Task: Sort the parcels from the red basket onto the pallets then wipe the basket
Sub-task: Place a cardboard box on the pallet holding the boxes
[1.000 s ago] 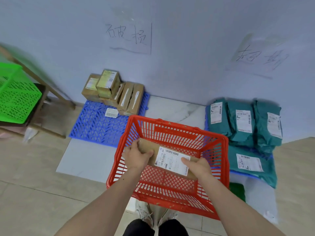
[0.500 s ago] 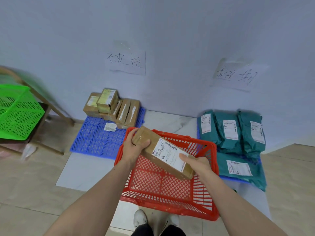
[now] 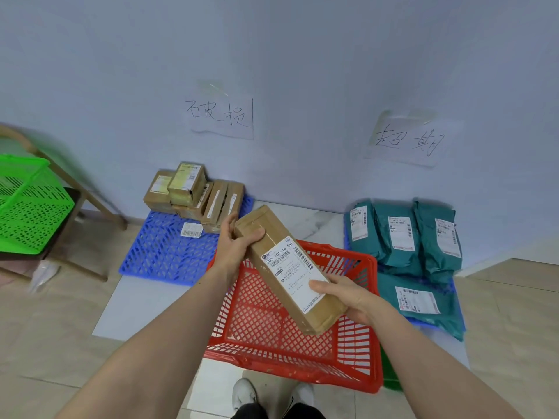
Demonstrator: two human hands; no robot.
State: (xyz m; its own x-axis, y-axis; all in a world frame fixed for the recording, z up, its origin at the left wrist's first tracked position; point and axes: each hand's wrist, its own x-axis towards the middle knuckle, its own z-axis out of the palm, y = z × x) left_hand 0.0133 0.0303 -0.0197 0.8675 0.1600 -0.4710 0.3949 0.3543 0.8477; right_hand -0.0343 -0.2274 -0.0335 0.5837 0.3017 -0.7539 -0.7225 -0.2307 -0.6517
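Long brown labelled parcel (image 3: 290, 267) tilted above empty red basket (image 3: 290, 337).

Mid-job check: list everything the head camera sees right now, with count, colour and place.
box: 1, brown with white label, held above the basket
basket: 1, red, on the floor in front, no parcels visible inside
left pallet: 1, blue, by the wall
stacked boxes: several, brown, at the back of the left pallet
loose label: 1, white, on the left pallet
bags: 4, teal with white labels, on the right pallet
right pallet: 1, blue, mostly covered
paper signs: 2, white, handwritten, on the wall
green basket: 1, far left
shoes: white, bottom edge
left hand: grips the box's far end
right hand: grips its near end
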